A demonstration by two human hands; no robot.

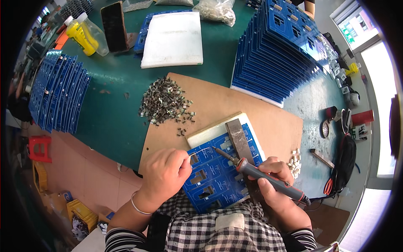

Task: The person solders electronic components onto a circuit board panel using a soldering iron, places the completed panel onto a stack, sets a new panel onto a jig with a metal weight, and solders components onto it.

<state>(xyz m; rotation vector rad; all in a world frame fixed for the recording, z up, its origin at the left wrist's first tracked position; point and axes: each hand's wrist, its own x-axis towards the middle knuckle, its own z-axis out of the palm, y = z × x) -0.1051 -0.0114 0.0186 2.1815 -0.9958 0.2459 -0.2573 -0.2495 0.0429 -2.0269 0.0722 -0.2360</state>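
My right hand [278,191] grips a grey and orange soldering iron [261,175], its tip pointing down at the upper part of a blue circuit board [220,172]. Pinched in my left hand [164,173] is a thin solder wire [200,151], whose free end reaches close to the iron's tip. Whether wire and tip touch is too small to tell. The board, with several cut-out windows, leans tilted on a pale foam block [205,135] above my lap. A dark flat bar [239,140] lies across the board's upper right part.
A heap of small pin parts [163,101] sits on the brown board [214,94]. Small white connectors [295,164] lie to the right. Stacked blue circuit boards stand far right [268,63] and left [58,92]. Behind are a white foam sheet [173,40], phone [114,27] and yellow bottle [79,35].
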